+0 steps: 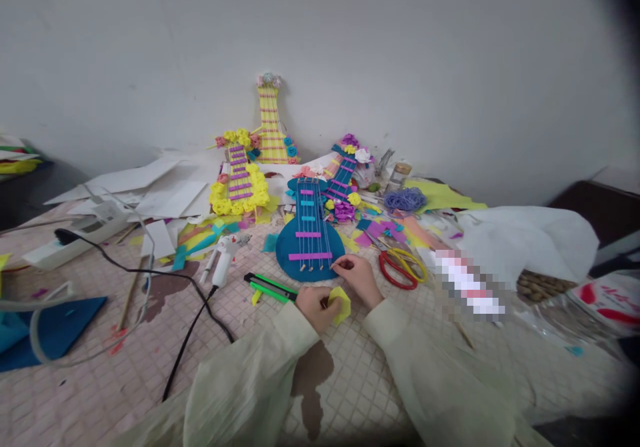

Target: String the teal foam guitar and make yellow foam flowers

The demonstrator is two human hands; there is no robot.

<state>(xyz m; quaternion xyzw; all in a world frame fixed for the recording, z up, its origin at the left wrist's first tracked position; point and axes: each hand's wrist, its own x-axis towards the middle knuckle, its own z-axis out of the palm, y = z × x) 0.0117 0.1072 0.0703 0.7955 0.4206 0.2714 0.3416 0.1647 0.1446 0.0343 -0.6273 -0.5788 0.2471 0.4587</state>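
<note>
A blue guitar-shaped craft (289, 240) with thin strings and purple and light-blue strips lies on the table in front of me. My left hand (316, 308) is closed on a yellow paper piece (341, 306) just below the guitar's round body. At the body's lower right edge is my right hand (356, 275), its thumb and forefinger pinched near the end of a string; whatever is between the fingertips is too small to make out. A green and black cutter (271, 287) lies beside my left hand.
Red scissors (395, 272) and yellow-handled ones lie right of my right hand. A white glue gun (223, 260) with a black cord is at left, near a power strip (80, 237). Decorated guitars (270, 124), paper scraps and purple string (405, 200) fill the back.
</note>
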